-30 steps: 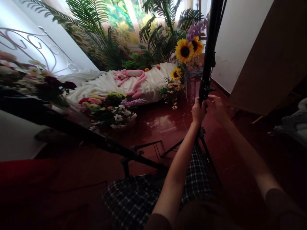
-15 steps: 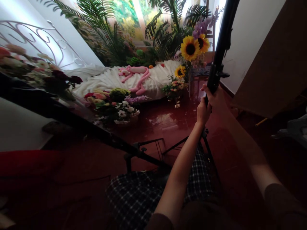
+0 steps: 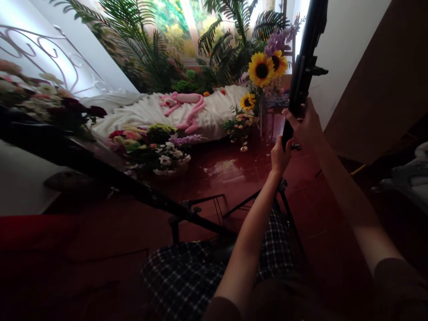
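A black light stand (image 3: 302, 73) rises at a slant on the right, its legs spread on the floor close to me. My left hand (image 3: 280, 154) is wrapped round its pole, below the other hand. Just above, my right hand (image 3: 306, 122) grips the same pole near a collar with a protruding knob (image 3: 319, 71); some of its fingers are hidden behind the pole. Another small knob (image 3: 296, 146) shows beside my left hand. The stand's top lies outside the view.
A second black stand (image 3: 133, 183) crosses the left side diagonally. Beyond are a draped white bed (image 3: 220, 107) with a pink plush toy (image 3: 187, 100), flower arrangements (image 3: 167, 156), sunflowers (image 3: 261, 69) and palms (image 3: 230, 40). A large dark panel (image 3: 374, 89) leans at right.
The knobbed collar sits lower and nearer my right hand, and a small knob now shows beside my left hand. Both hands still grip the pole. The view has shifted slightly.
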The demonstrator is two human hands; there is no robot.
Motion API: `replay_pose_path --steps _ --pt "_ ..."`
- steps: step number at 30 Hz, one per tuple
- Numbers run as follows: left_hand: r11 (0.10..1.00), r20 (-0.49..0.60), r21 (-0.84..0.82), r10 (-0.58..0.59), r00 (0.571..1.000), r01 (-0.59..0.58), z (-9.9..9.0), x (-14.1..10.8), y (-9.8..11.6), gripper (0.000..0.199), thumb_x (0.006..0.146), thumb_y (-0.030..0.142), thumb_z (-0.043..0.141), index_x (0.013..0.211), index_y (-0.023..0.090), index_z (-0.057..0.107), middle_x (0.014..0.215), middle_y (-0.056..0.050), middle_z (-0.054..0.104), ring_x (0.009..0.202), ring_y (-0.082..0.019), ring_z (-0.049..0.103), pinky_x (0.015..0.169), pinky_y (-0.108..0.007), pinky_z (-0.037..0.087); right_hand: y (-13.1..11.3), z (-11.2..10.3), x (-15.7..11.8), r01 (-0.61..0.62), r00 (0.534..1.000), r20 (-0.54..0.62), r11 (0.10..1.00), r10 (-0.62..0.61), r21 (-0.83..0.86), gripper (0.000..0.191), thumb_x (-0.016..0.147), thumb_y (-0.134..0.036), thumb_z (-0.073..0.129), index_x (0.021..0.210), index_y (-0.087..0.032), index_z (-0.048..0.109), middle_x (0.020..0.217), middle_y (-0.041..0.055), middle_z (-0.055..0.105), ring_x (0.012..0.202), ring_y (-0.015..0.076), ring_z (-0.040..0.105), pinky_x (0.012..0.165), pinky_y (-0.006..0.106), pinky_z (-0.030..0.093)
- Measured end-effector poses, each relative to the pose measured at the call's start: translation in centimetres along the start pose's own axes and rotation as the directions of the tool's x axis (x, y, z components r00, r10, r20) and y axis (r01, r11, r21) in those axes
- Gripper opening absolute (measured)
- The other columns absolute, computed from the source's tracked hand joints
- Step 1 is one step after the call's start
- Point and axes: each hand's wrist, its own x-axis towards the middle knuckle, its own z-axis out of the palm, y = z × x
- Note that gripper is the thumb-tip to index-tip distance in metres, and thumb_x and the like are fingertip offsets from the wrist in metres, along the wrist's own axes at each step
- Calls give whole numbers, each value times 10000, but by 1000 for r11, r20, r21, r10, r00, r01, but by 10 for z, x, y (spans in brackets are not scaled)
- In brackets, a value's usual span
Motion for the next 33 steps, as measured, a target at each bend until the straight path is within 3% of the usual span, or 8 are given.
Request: replay_pose_path --steps 5,9,20,27,33 --pt "1000 19 -4 -12 1000 12 0 1 -1 321 969 473 503 1106 200 603 841 -69 698 732 -179 675 668 -288 488 38 -21 -48 29 982 188 999 -24 -21 466 888 -570 622 1176 -216 525 1144 112 698 1054 231 681 920 409 571" --pt "999 18 13 -33 999 33 0 0 0 338 957 505 513 1071 200 605 808 -59 694 699 -176 665 642 -279 472 68 -25 -72 12 966 258 1000 -8 -14 409 924 -571 556 1147 -229 571 1147 105 705 1029 240 695 912 450 568" --pt "1000 -17 20 -4 1000 4 0 -6 0 294 953 487 529 1027 212 603 820 -46 681 692 -154 638 648 -271 470 89 -12 -81 -21 986 164 1000 24 -20 499 986 -649 355 1093 -232 608 1036 70 722 707 160 653 713 332 546" --pt "1000 -27 20 -3 1000 3 0 -6 -2 330 954 523 505 1038 214 587 806 -36 672 681 -149 626 638 -260 457 96 -8 -78 -121 989 107 982 106 147 451 917 -657 520 1066 -237 586 1043 73 742 840 182 694 654 294 533" --pt "1000 -12 25 -2 1000 3 -2 -6 1 333 959 529 489 1014 213 579 791 -36 659 665 -153 617 631 -267 443 100 4 -84 -175 982 -45 972 184 156 483 887 -722 502 978 -247 522 949 64 751 758 182 700 643 300 531"
